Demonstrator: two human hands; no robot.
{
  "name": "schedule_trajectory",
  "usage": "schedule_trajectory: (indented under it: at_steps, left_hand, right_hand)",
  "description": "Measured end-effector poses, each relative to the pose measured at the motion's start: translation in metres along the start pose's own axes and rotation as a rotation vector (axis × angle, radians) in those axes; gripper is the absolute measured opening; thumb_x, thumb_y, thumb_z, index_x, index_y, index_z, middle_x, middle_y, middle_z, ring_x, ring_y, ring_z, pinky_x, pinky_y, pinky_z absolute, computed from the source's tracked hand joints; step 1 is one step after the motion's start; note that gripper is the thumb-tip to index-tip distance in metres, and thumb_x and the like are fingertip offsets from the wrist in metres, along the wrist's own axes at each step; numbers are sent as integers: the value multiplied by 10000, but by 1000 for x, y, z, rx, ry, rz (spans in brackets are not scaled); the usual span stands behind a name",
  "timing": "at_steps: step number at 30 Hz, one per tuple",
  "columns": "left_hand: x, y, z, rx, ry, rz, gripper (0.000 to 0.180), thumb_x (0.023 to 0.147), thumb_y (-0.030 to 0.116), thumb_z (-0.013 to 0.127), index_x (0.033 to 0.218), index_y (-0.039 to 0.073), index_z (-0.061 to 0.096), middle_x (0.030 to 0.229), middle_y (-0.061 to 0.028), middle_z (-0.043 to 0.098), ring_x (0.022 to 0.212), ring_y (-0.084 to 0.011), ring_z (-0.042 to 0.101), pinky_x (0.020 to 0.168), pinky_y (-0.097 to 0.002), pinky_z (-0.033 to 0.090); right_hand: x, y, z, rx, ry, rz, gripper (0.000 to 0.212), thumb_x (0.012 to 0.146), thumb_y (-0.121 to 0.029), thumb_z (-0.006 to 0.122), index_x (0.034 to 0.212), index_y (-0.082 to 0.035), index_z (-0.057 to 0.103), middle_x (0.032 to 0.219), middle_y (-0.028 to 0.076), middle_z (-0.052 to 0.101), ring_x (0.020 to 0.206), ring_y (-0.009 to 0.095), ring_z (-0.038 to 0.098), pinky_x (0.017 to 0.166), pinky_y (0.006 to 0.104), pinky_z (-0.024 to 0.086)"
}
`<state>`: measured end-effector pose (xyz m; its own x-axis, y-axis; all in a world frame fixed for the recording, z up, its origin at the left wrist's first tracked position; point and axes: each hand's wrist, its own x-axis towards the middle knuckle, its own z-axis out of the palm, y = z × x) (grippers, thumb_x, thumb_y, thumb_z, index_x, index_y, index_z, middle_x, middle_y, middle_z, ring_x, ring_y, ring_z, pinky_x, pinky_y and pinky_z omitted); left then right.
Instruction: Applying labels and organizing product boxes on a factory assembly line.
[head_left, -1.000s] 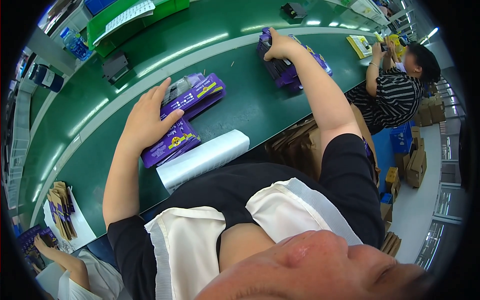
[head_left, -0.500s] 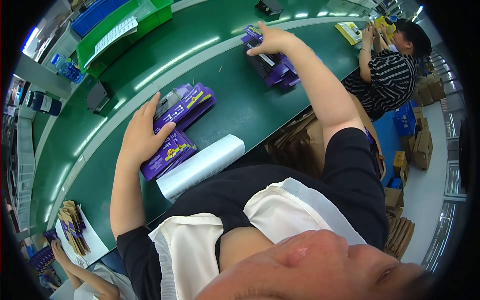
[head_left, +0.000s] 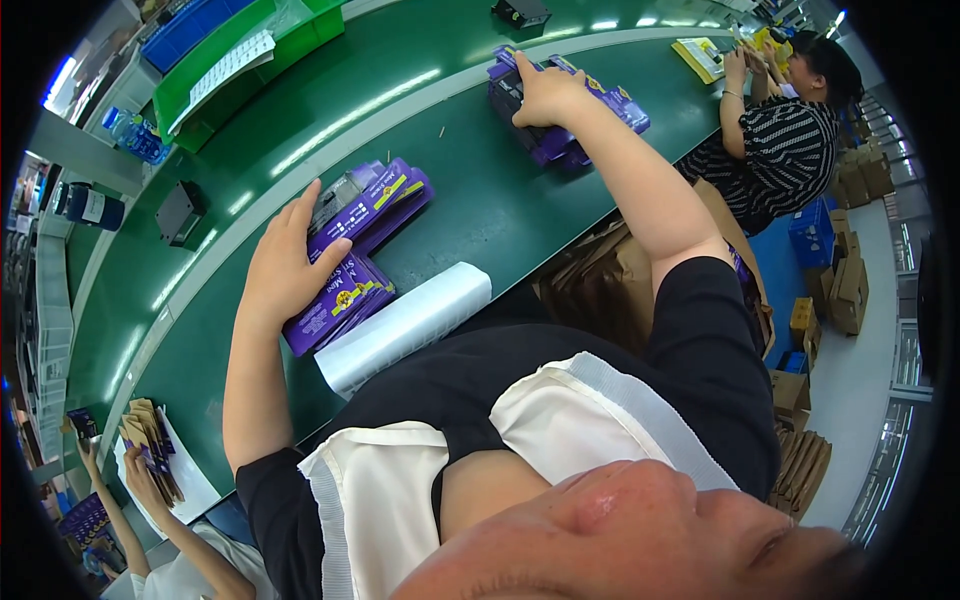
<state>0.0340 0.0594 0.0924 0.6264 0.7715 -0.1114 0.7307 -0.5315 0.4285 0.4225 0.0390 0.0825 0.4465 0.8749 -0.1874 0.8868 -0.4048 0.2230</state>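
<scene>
Purple packages [head_left: 375, 212] lie on the green tabletop [head_left: 470, 205] in two groups, well apart: one left and near, one right and far.

Left group: one long package rests on the far side, its long axis running from near left to far right. A lower stack of purple packages [head_left: 345, 302] sits against its near side, on roughly the same diagonal. A white folded sheet [head_left: 405, 330] lies just beside the stack, on the near side and almost parallel to it.

Left hand [head_left: 280, 265]: placed at the left end of this group. Thumb and fingers are spread apart; the thumb overlies the packages and the fingers point far along the left edge. The packages lie to the right of this grip.

Right hand [head_left: 552, 97]: placed over the far-right group [head_left: 560, 152]. That group slants loosely from far left to near right, crosswise to the left group. Thumb and index finger stand apart; the other fingers are partly hidden, so whether this grip is clamped on a package cannot be told.

Governing relation: each group has its own nearer hand. The left hand adjoins the left group; the right hand is well apart from it.
</scene>
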Motion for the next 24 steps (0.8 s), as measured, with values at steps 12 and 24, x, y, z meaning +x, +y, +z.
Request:
schedule_trajectory:
  at_steps: [12,24]
  left_hand:
    - [1,-4,1,13,2,11,711,892,308,642,1517,119,363,1390,-147,542,1239,-303,551,1041,-394,444]
    - [1,0,-1,-1,-16,-1,714,891,309,643,1517,117,361,1398,-149,537,1245,-310,547,1046,-396,440]
  right_hand:
    - [-2,4,-4,114,-37,24,1038,729,-476,734,1563,-119,231,1158,153,692,1034,356,663,908,485,475]
    - [4,19,-6,105,180,95,1014,753,-671,646,1530,-102,328,1297,165,629,1166,366,617,999,527,447]
